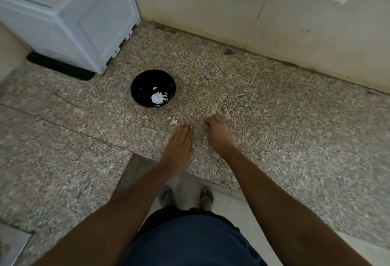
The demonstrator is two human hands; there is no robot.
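Left hand (179,149) lies flat on the speckled granite counter (274,107), fingers straight and together, tips just beside a few pale scraps (174,121). Right hand (217,131) rests near it with fingers curled under; whether they pinch anything is hidden. Beyond both hands, a black bowl (139,88) holding white bits (158,97) sits apart from the scraps. Farther left stands a white appliance (69,18) on a black mat (61,67).

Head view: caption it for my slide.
Left hand flat, right hand curled, among pale scraps on a counter near a black bowl.
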